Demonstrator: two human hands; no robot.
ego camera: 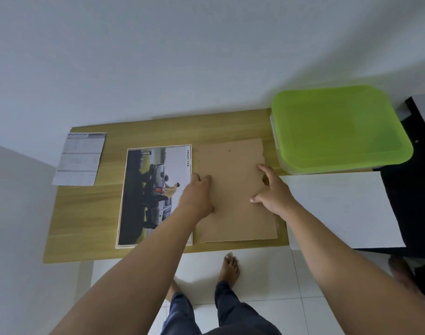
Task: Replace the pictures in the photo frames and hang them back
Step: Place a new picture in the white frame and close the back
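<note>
A brown backing board [233, 189] lies flat on the wooden table [85, 213], covering the photo frame beneath it. My left hand [198, 197] presses its fingertips on the board's left edge. My right hand [272, 192] rests on the board's right edge, fingers spread and bent. Just left of the board lies a printed picture [148, 189] of a vehicle, marked SMART CAB. A specification sheet [79, 158] lies at the table's far left corner, overhanging the edge.
A clear box with a green lid [337, 126] stands at the table's back right. A white sheet [337, 209] lies to the right of the board, over a dark surface [414, 189]. White walls behind and left. My bare feet stand on white tiles below.
</note>
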